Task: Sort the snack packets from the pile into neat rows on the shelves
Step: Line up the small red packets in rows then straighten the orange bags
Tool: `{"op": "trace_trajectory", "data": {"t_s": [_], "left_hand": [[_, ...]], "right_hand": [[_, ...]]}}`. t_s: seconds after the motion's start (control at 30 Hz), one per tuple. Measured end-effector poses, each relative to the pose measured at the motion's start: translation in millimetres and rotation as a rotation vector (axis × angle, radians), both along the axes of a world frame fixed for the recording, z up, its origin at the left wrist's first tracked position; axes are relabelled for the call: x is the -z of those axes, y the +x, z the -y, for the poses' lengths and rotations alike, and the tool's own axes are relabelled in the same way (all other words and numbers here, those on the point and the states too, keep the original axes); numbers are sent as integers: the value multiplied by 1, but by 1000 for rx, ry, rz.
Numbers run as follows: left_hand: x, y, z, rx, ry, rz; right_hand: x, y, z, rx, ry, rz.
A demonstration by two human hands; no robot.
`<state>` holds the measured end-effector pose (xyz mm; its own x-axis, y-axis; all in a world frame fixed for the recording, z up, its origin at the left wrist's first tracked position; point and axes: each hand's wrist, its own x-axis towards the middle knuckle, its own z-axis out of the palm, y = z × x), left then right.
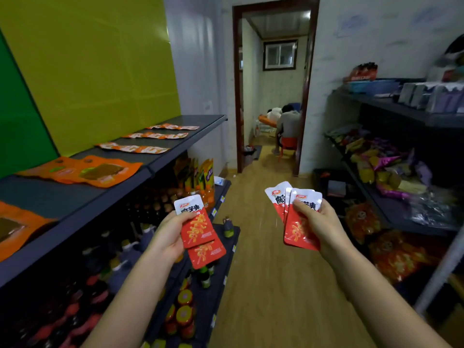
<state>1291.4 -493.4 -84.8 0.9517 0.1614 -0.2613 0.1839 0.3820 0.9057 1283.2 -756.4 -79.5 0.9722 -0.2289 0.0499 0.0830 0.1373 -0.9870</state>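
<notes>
Two red snack packets (pixel 199 228) sit in our left hand (pixel 169 238), fingers curled round them. Our right hand (pixel 320 228) grips a fanned stack (pixel 296 234) of the same. Both are held over the aisle floor (pixel 263 285), near the top shelf (pixel 200 121) bearing three packet rows (pixel 134 148).

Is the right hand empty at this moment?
No, the right hand grips several red and white snack packets, fanned out under its thumb.

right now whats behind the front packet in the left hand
A second red packet; only its lower end shows, the rest hidden by the front packet in the left hand.
</notes>
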Motion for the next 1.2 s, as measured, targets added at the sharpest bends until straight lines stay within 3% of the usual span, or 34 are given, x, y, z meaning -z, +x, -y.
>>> {"op": "trace_trajectory", "data": {"t_s": [0.27, 0.7, 1.2], "left_hand": [[10, 134, 38, 5, 3, -16], [3, 352, 116, -250, 33, 46], [1, 562, 141, -335, 201, 97]], "right_hand": [[7, 140, 26, -31, -7, -37], [-5, 409, 77, -274, -63, -23], [4, 634, 41, -532, 48, -84]]}}
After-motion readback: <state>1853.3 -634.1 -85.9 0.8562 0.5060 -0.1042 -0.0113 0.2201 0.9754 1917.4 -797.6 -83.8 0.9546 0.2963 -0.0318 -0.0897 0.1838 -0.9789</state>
